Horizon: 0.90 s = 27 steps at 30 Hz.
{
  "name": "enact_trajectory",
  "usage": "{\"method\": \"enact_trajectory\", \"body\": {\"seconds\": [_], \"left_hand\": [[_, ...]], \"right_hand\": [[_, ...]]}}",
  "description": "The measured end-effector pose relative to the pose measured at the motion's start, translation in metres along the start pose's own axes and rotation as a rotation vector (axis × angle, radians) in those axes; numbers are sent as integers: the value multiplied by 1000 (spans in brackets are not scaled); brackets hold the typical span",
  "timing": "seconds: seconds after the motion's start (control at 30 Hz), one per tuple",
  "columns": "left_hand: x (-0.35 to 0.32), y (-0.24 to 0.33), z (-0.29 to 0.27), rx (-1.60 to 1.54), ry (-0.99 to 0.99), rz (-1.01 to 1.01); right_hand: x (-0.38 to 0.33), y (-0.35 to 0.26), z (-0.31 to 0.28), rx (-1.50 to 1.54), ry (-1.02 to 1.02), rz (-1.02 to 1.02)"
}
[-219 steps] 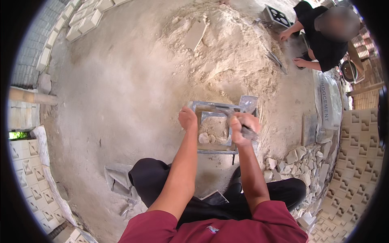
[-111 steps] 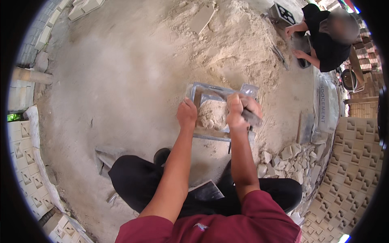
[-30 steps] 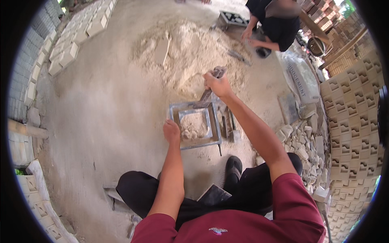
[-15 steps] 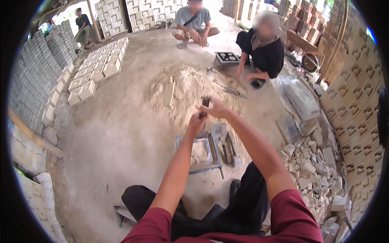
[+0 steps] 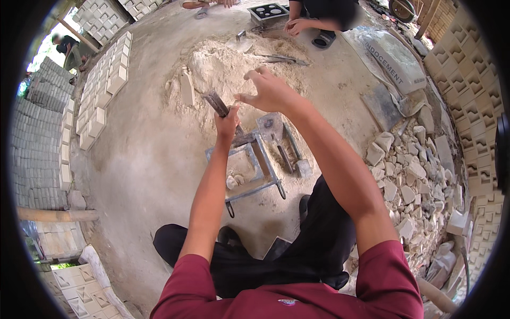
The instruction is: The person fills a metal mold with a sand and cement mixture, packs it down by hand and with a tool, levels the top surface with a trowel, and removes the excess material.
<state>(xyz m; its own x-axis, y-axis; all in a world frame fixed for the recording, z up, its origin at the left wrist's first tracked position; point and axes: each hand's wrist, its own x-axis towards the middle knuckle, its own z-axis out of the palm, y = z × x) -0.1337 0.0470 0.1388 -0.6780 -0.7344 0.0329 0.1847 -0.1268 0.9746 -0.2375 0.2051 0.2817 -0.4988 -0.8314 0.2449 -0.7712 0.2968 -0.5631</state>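
Note:
My left hand (image 5: 227, 123) is closed round a dark brown bar (image 5: 215, 101), apparently wooden, tilted so that its upper end points up and left. The bar's lower part is partly hidden behind the hand. My right hand (image 5: 271, 93) hangs in the air to the right of the bar, fingers spread, holding nothing. Below both hands lies a square grey metal mould frame (image 5: 268, 170) with loop handles, some pale material inside. Right of the frame are a flat metal plate (image 5: 270, 125), a dark tool handle (image 5: 286, 158) and a long tool with a blocky end (image 5: 303, 168).
A pale sand heap (image 5: 212, 61) lies beyond the mould, with a shovel-like tool (image 5: 281, 59) on it. Broken rubble (image 5: 404, 181) and a cement sack (image 5: 390, 61) are on the right. Pale blocks (image 5: 106, 87) stand in rows at left. A co-worker (image 5: 324, 16) crouches at the far side.
My right hand has come off the brown bar and opened. The left hand has moved left with the bar, which now leans left. The view has tipped downward.

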Motion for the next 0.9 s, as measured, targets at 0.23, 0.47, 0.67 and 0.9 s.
{"method": "enact_trajectory", "body": {"seconds": [0.23,0.47,0.67,0.9], "left_hand": [[-7,-1,11,73,-32,21],[-5,-3,1,128,-43,69],[-9,13,14,365,89,12],[-12,17,-12,243,130,72]], "right_hand": [[16,35,8,24,-29,95],[25,43,22,-30,-200,78],[20,53,9,-45,-205,100],[24,58,19,-103,-283,112]]}}
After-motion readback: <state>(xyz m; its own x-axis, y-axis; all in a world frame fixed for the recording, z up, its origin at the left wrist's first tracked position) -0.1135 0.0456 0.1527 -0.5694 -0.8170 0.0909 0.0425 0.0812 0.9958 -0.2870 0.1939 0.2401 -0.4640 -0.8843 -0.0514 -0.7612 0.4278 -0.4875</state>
